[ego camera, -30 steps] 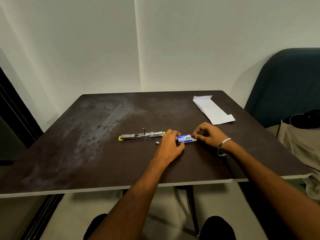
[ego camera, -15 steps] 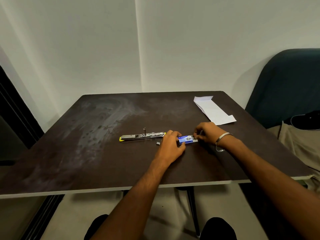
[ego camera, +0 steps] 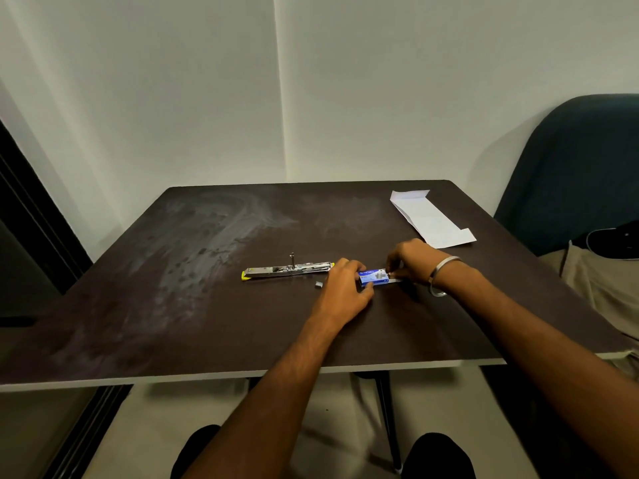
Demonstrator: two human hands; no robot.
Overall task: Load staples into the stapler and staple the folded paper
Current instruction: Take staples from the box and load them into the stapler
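A small blue staple box (ego camera: 373, 276) lies on the dark table (ego camera: 214, 319) near its middle. My left hand (ego camera: 342, 288) grips the box's left end. At the box's right end, my right hand (ego camera: 409, 259) pinches the white inner tray, which sticks out a little. The metal stapler (ego camera: 287, 270) lies swung fully open and flat, just left of my left hand, with a yellow tip at its left end. A short loose strip of staples (ego camera: 318, 285) rests on the table in front of the stapler. The folded white paper (ego camera: 430, 219) lies at the far right corner.
A dark teal chair (ego camera: 570, 174) with tan cloth (ego camera: 601, 288) and a black item (ego camera: 619, 243) on it stands right of the table. White walls rise behind. A dark frame (ego camera: 31, 216) runs along the left. My knees show below the table's front edge.
My right hand has shifted slightly right at the box's end, and the white tray now sticks out a little more. The left hand, stapler and paper have stayed put.
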